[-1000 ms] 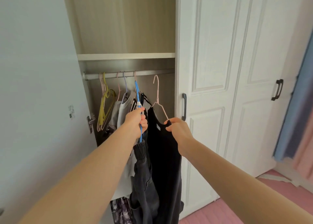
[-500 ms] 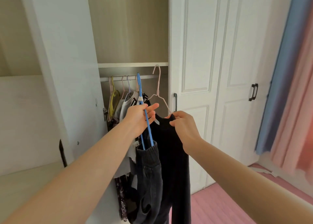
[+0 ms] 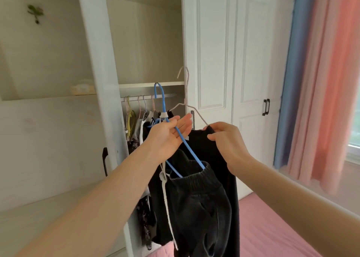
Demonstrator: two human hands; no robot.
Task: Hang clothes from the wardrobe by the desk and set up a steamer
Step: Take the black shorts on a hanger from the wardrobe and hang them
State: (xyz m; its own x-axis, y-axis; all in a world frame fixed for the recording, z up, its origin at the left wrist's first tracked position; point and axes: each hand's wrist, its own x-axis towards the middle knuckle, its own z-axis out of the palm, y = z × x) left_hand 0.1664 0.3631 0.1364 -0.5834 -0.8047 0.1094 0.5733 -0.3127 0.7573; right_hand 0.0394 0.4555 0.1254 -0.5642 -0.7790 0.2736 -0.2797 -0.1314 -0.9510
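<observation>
My left hand (image 3: 167,134) holds a blue hanger (image 3: 163,103) by its arm, fingers loosely curled, palm up. Dark grey trousers (image 3: 202,204) with an elastic waist hang from it, a white drawstring dangling. My right hand (image 3: 226,140) pinches the shoulder of a black garment (image 3: 204,145) on a pale pink wire hanger (image 3: 186,87). Both hangers are off the wardrobe rail (image 3: 134,98) and out in front of the open wardrobe. More clothes and hangers (image 3: 140,118) remain on the rail.
The open wardrobe door (image 3: 101,93) stands edge-on to the left of the rail. Closed white doors (image 3: 229,62) are to the right. Blue and pink curtains (image 3: 315,81) hang at the far right over a pink floor (image 3: 272,227). A pale desk surface (image 3: 39,217) lies at lower left.
Both hangers have come off the rail and moved toward me with their garments. My view has backed away and turned right, showing more curtain and the door's edge.
</observation>
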